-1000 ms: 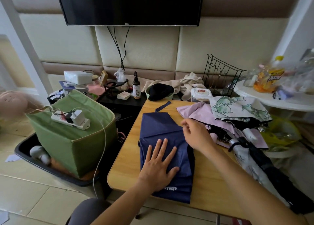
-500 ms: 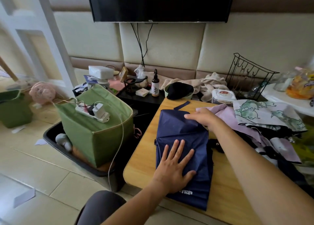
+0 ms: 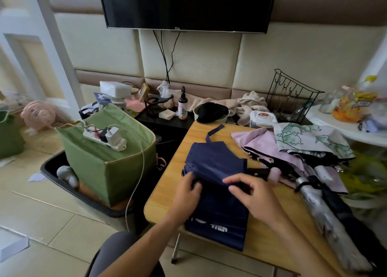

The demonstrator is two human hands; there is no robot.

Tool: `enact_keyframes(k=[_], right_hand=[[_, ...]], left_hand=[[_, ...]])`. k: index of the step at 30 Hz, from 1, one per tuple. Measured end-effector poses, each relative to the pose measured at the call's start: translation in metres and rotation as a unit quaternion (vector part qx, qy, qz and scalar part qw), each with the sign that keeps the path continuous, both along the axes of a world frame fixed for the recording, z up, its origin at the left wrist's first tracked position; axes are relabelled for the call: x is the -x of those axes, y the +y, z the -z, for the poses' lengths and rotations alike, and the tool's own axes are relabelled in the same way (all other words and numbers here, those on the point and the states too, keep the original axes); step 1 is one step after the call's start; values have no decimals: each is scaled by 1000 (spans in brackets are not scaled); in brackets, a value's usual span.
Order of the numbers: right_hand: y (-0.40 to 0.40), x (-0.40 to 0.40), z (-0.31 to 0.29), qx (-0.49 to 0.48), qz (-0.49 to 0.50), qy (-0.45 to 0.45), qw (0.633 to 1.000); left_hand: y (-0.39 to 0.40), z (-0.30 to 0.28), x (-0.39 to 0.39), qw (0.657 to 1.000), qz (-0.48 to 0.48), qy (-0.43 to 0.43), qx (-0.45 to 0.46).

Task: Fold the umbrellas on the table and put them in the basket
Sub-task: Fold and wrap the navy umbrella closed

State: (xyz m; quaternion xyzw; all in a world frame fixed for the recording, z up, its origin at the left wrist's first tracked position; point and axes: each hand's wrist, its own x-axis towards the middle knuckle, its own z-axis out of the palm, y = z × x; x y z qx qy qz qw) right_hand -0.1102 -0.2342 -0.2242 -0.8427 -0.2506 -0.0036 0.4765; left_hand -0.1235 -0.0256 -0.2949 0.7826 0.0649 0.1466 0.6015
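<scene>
The navy umbrella (image 3: 217,184) lies flat on the wooden table (image 3: 169,184), its canopy spread lengthwise toward the person, white lettering visible at the near end and its closing strap (image 3: 213,132) trailing off the far end. Both hands are on it, set a little apart across its middle. The left hand (image 3: 186,195) grips the fabric at the left edge, fingers curled round a gathered fold. The right hand (image 3: 251,195) pinches the cloth along the same fold line, thumb and fingertips bent onto it. To the right of this umbrella, on the same table, lies a heap of others: a pink umbrella (image 3: 263,147) with a pale handle, a white umbrella with green leaf print (image 3: 307,138) over it, and a silver umbrella (image 3: 322,209) closed lengthwise beside a black one (image 3: 343,214); their edges overlap and I cannot tell exactly where each ends. The green fabric basket (image 3: 100,172) stands on the floor left of the table, inside a black tray (image 3: 62,182). A white power strip (image 3: 104,138) with a charger plugged in rests across its top edge, a white cable hanging down. Behind the table, a dark spray bottle (image 3: 182,105), a black cap (image 3: 211,112) in a bowl and a wire rack (image 3: 293,96) stand near the padded wall, beneath a wall-mounted television (image 3: 186,4). A pink fan (image 3: 37,114) sits on the floor at far left.
</scene>
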Motion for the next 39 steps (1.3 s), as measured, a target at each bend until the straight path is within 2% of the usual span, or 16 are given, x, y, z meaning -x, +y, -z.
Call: enact_keyframes(k=[2,3,4,9,13,15,23,29,35,39], right_hand=[[-10,13,19,-13,13,24,1000],[-14,15,26,-15,22,40,999],[-16,17,32,-17,29,52,998],[-15,21,42,-34,42,75,996],[-11,22,48,-156,165,162,960],[-11,20,48,-164,197,179,950],[-10,11,55,-116,146,158,970],[-10,8,65,-109,143,179,967],[-10,9,67,-109,137,179,968],[-10,7,69,-103,138,180,968]], left_hand=[[5,-15,2,976,-54,49,206],[7,-20,1,959,-68,76,263],[9,-25,0,951,-70,98,284],[13,-44,2,961,-55,174,209],[20,-54,7,947,-48,260,182],[23,-57,9,942,-41,281,178],[28,-56,16,943,-44,250,217],[26,-48,23,954,-2,250,165],[30,-45,26,979,26,158,125],[28,-46,27,983,41,173,45]])
